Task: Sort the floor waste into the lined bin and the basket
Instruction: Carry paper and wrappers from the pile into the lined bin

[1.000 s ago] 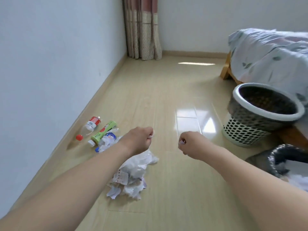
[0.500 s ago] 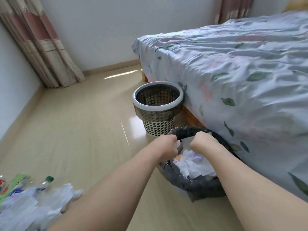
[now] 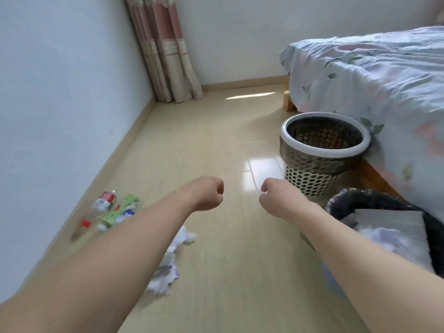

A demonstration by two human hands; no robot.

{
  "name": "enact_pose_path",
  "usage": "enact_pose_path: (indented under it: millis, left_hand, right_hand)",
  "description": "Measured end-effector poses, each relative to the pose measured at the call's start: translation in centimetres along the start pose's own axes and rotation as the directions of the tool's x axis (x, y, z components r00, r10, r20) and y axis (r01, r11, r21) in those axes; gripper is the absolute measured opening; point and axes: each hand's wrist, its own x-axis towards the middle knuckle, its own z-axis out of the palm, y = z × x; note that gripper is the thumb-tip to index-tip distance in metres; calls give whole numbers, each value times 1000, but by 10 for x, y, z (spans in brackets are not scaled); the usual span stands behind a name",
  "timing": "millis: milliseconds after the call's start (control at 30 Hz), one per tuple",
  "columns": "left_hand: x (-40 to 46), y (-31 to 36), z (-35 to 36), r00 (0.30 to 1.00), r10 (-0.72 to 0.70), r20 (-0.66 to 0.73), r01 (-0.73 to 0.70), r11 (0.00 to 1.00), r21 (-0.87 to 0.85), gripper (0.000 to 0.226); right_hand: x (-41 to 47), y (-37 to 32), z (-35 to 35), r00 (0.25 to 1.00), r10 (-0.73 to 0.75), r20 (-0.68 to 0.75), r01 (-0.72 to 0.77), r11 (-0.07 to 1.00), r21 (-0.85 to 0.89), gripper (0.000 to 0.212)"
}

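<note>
Two bare hands hover over the wooden floor, holding nothing: the left hand and right hand both have fingers loosely curled. Crumpled paper lies under the left forearm; bottles and a green tube sit by the wall. A perforated basket and black-lined bin stand beside the bed.
</note>
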Motion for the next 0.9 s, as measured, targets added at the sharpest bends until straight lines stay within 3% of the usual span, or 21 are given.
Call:
enact_pose_path:
  millis: [200,400,467,567,633,700,767,900]
  left_hand:
    - [-88,-217,10,956,-292,38,291,956,26,23]
    - [-185,-372,109,820,-548,167,572,794,-207,11]
    - [-197,-390,148,774,-595,217,633,709,-313,13]
    - [-186,-388,191,731,-645,224,669,610,-424,40]
    - [-166,-380,210,753,-640,153,634,642,-431,54]
    - [-149,-376,220,786,-616,40,578,711,-401,41]
    - [-139,-384,223,779,-626,-5,569,711,-412,23]
    - [-160,-418,230,674,-734,-84,658,648,-384,17]
  right_hand:
    - [-7,-169,123,940,-264,215,264,964,32,34]
    - [-21,-255,241,841,-275,467,347,935,-74,30]
    - [-19,-268,262,835,-246,492,348,929,-127,29]
    - [-9,-282,288,842,-232,487,364,911,-194,32]
    - [1,-291,300,851,-238,469,376,899,-226,36]
    - [9,-297,308,861,-252,441,382,893,-236,38]
    - [17,-303,318,864,-252,436,385,889,-249,33]
    - [6,-303,345,848,-195,493,399,847,-352,17]
